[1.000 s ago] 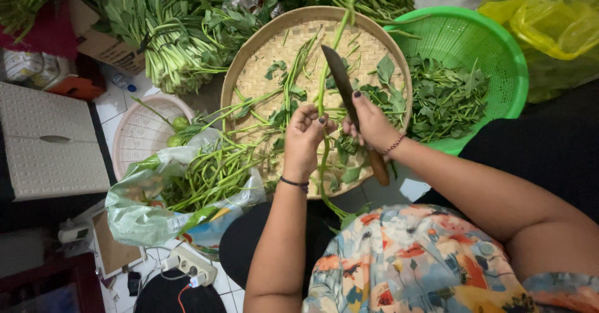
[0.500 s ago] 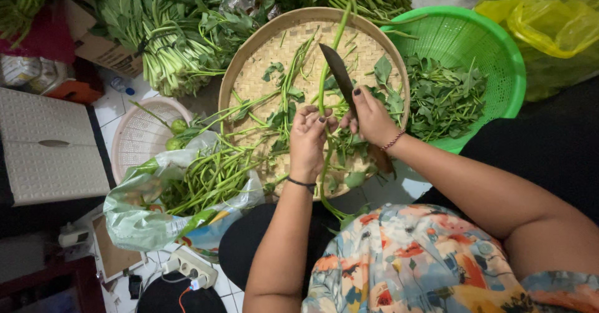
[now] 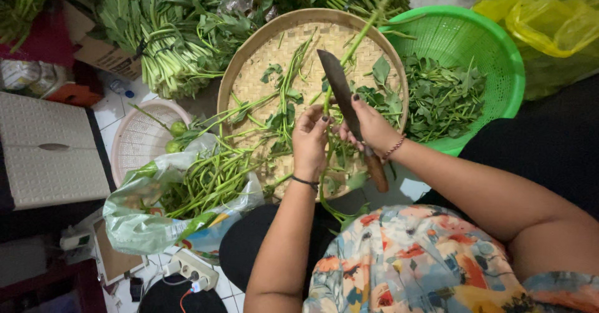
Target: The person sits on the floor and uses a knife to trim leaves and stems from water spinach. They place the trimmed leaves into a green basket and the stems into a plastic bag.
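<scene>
While the head camera looked straight down, the left hand (image 3: 310,139) was closed around a long green stem (image 3: 352,49), pinching it near its lower end over the round woven tray (image 3: 249,69). That stem ran up and away from the hand, slanting across the tray toward the rim of the green basket (image 3: 505,51). Just beside it, the right hand (image 3: 372,127) gripped a knife (image 3: 342,91) by its brown wooden handle, fingers wrapped tight, with the dark blade pointing away from the body and lying against the stem just above the left fingers. Both hands sat close together, nearly touching, above the near half of the tray. Loose leaves and cut stalks lay scattered on the tray beneath them. Picked leaves (image 3: 444,97) filled the green basket to the right. To the left, a plastic bag (image 3: 143,225) held a bundle of green stalks, and a pale pink basket (image 3: 134,139) lay beyond it.
</scene>
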